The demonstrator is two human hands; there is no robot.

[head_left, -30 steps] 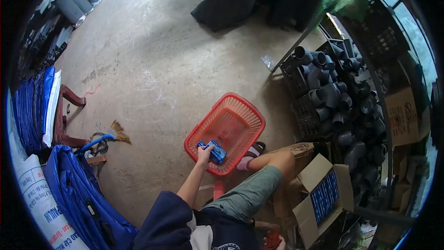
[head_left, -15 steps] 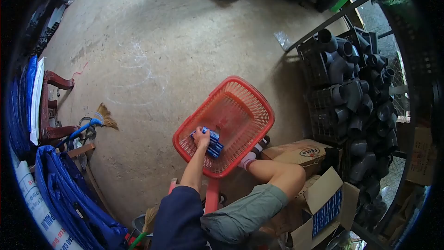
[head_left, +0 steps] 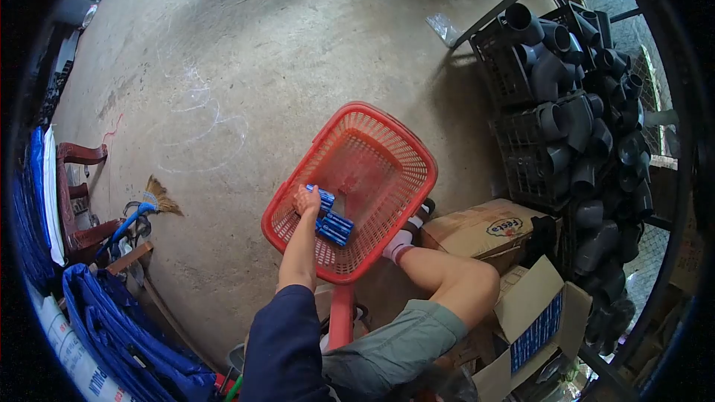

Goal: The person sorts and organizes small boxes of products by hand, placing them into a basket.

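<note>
A red plastic basket (head_left: 426,171) with slatted walls sits in front of me, tilted in the view. My left hand (head_left: 306,199) reaches inside it, fingers closed round some small blue boxes (head_left: 325,197) near the left wall. Just below the hand, more small blue boxes (head_left: 337,229) lie side by side on the basket's floor. The print on them is too small to read. At lower right stands an open cardboard box (head_left: 572,327), with rows of similar blue packs (head_left: 538,333) showing between its flaps. My right hand is out of sight.
Black crates of grey pipe fittings (head_left: 555,74) stack up at right, beside a closed carton (head_left: 484,232). Blue tarpaulin (head_left: 126,335), a broom (head_left: 158,199) and a dark red wooden leg frame (head_left: 74,193) are at left. A red stool-like bar (head_left: 342,316) lies under the basket.
The view has shifted a little. My left hand has moved slightly away from the lower group of blue boxes, which now lies apart on the basket floor; some boxes stay in the hand.
</note>
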